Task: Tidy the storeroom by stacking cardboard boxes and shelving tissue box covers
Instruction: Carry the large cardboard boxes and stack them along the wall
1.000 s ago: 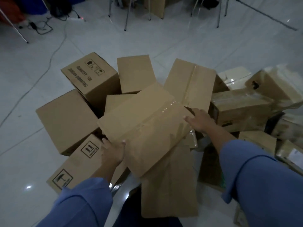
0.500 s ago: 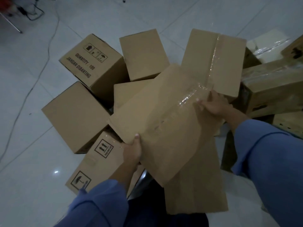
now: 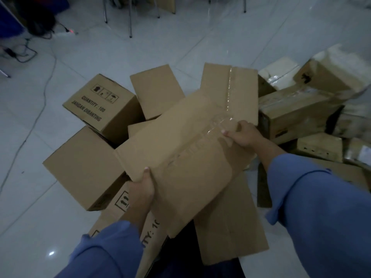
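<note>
A flattened cardboard box (image 3: 180, 157) is held tilted above the pile of boxes on the white tiled floor (image 3: 30, 197). The left hand (image 3: 141, 187) grips its near edge, closed; the right hand (image 3: 242, 135) clamps its taped far corner. Beyond it sits a printed box (image 3: 100, 105).

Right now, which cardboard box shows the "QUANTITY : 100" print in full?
The upright box at far left of the pile, symbols above the text. The box under the left hand shows only part of it.
</note>
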